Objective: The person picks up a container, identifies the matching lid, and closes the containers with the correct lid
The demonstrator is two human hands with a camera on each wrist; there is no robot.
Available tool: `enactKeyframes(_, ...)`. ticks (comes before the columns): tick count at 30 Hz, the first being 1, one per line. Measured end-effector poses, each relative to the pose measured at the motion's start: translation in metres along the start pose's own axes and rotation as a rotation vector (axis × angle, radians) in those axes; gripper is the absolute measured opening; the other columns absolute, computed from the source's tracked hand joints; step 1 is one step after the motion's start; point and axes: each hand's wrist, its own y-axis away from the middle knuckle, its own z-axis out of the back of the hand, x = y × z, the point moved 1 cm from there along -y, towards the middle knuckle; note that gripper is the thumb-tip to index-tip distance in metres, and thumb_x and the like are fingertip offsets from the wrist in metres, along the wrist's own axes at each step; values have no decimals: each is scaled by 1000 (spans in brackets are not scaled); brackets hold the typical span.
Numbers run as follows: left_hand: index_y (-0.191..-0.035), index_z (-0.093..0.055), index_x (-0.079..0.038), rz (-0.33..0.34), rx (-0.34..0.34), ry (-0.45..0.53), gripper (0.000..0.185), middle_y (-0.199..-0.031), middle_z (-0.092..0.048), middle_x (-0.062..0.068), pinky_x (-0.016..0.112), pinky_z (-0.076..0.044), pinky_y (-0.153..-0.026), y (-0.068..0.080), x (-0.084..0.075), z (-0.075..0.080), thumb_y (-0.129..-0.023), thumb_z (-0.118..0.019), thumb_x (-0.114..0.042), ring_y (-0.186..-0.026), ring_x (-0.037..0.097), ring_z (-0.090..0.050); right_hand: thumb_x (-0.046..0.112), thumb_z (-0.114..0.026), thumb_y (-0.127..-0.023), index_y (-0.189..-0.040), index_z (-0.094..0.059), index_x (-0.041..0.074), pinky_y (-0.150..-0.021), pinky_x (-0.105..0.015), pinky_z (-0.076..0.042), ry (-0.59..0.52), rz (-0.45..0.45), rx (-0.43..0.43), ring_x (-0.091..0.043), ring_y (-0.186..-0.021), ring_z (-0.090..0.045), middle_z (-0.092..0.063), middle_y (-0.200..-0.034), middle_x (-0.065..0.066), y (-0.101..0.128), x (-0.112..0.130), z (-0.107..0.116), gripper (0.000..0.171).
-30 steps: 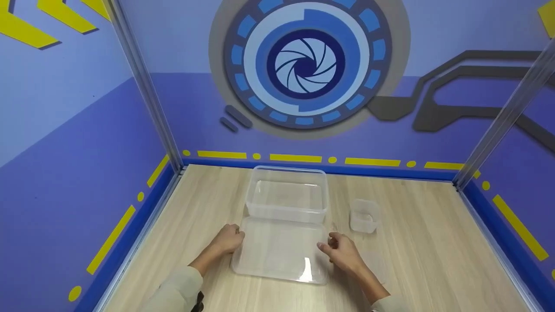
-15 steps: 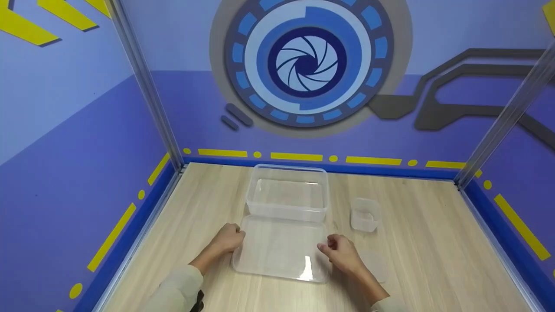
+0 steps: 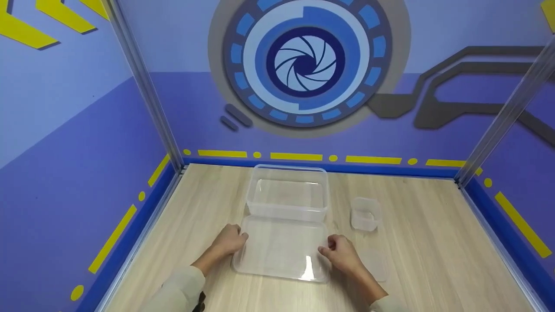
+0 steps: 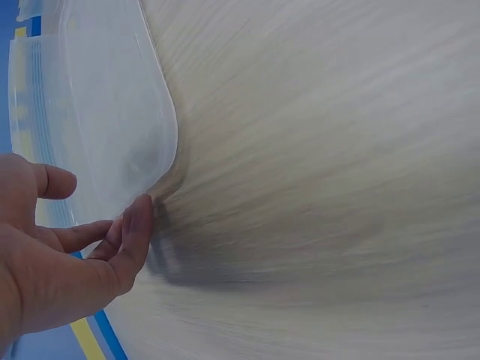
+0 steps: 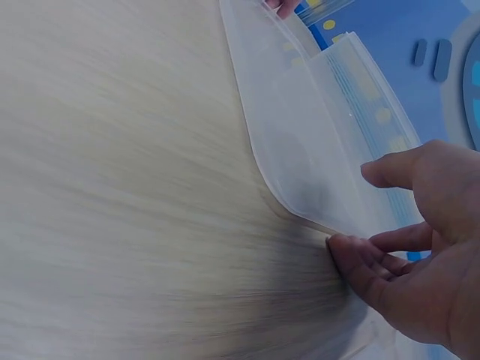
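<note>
Large lid (image 3: 282, 251): one, rectangular, translucent plastic, rounded corners. Located on the table (image 3: 425, 234), directly in front of the large box, between the two hands. Bright glare toward its near right corner. Whether its side edges are raised at all cannot be told.

Left hand (image 3: 227, 239): at the lid's left edge. Fingers bent, fingertips (image 4: 140, 214) touching the rim; thumb (image 4: 56, 181) parted from them and held above the plastic. Loosely spread, with nothing clasped.

Right hand (image 3: 344, 252): at the lid's right edge. Fingers bent, tips at the rim; thumb (image 5: 386, 171) well apart from them, above the plastic. Likewise loosely spread, with nothing clasped.

Large box (image 3: 286, 212): one, translucent plastic, rectangular, upright, top uncovered, behind the lid.

Small box (image 3: 365, 222): one, translucent, upright, top uncovered, to the right of the large box and well apart from it.

Small lid (image 3: 377, 264): one, thin and clear, on the table in front of the small box, partly covered by the right forearm.

Sleeves (image 3: 177, 288): two, pale, rolled toward the forearms.

Back wall (image 3: 186, 104): blue and violet, printed with a round shutter-like emblem (image 3: 305, 63) and a row of yellow dashes and dots (image 3: 296, 157).

Metal posts (image 3: 145, 86): two, one at each far corner of the table.
</note>
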Motion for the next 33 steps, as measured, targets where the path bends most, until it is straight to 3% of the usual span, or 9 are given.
enactKeyframes(9, -130, -58, 19, 39, -11, -25, 51, -122, -58, 29, 57, -53, -97, -1, 1, -4, -103, -58, -24, -104, 38, -60, 10, -81, -87, -111, -67, -13, -74, -35, -50, 3, -14, -17, -20, -85, -56, -61, -92, -9, 1, -2, -2, 36)
enactKeyframes(14, -133, -56, 16, 52, -9, -25, 55, -118, -56, 23, 57, -50, -97, -1, 0, -6, -105, -54, -30, -101, 35, -57, 14, -81, -88, -115, -66, -14, -77, -37, -50, 14, -7, -16, -21, -87, -55, -60, -95, -10, 1, -5, -2, 41)
enactKeyframes(20, -141, -50, 19, 44, 3, -28, 60, -126, -55, 28, 60, -44, -108, -2, -3, -7, -106, -51, -30, -118, 45, -57, 16, -81, -89, -113, -67, -11, -75, -36, -48, 37, -28, -19, -21, -87, -54, -59, -95, -10, 1, -7, -2, 39)
enactKeyframes(25, -137, -54, 17, 33, -32, -54, 55, -120, -56, 26, 59, -48, -103, -2, -2, -9, -106, -53, -28, -112, 43, -60, 18, -81, -89, -111, -68, -11, -74, -36, -48, 41, 5, -32, -20, -84, -54, -59, -93, -10, 1, -4, -2, 39)
enactKeyframes(33, -136, -54, 15, 29, -29, -68, 51, -118, -56, 24, 58, -50, -100, -3, 1, -10, -106, -52, -26, -109, 42, -60, 19, -81, -90, -111, -68, -11, -73, -33, -46, 35, 18, -42, -21, -84, -53, -59, -92, -11, 4, -3, -3, 39)
